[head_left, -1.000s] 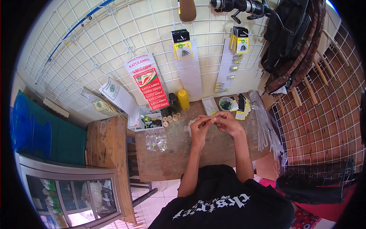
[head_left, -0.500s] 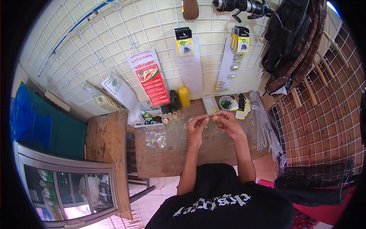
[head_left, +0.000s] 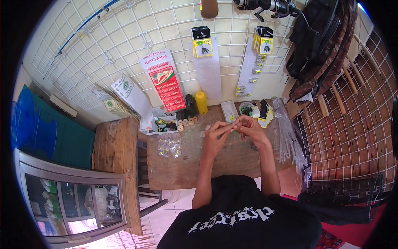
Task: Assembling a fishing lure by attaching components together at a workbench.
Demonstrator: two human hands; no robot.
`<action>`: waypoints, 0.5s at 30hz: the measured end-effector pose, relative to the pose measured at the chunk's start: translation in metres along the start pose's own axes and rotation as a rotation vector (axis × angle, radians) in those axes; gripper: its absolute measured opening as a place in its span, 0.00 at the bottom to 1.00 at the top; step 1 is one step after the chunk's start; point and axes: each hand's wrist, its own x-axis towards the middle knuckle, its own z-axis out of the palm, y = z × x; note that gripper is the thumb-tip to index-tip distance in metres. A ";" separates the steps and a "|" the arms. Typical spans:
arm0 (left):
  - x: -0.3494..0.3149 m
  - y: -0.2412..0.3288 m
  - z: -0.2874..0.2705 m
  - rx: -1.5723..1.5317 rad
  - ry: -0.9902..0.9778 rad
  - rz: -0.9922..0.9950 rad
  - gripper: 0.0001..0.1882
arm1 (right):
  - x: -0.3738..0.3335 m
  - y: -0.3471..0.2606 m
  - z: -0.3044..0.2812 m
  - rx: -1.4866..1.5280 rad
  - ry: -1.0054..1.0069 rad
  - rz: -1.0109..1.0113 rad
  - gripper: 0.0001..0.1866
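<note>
Head view, hands (head_left: 215,136) (head_left: 251,129) touching, anything between them unclear

I can't make out from here what the left hand (head_left: 216,135) and right hand (head_left: 252,128) have at their meeting fingertips; it is too small, and the fingers hide part of the desk (head_left: 188,168). The spinning reel (head_left: 273,6) is cut off above, the black shirt (head_left: 248,228) below.
</note>
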 end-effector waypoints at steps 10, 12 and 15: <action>0.001 -0.005 0.000 0.010 0.036 -0.058 0.12 | 0.005 0.008 -0.003 0.028 -0.018 0.010 0.09; 0.001 -0.006 0.000 -0.013 0.038 -0.082 0.11 | 0.005 0.007 -0.001 0.021 -0.015 0.006 0.09; 0.001 -0.010 0.000 -0.091 0.101 -0.210 0.08 | 0.007 0.004 0.005 0.019 0.031 0.013 0.09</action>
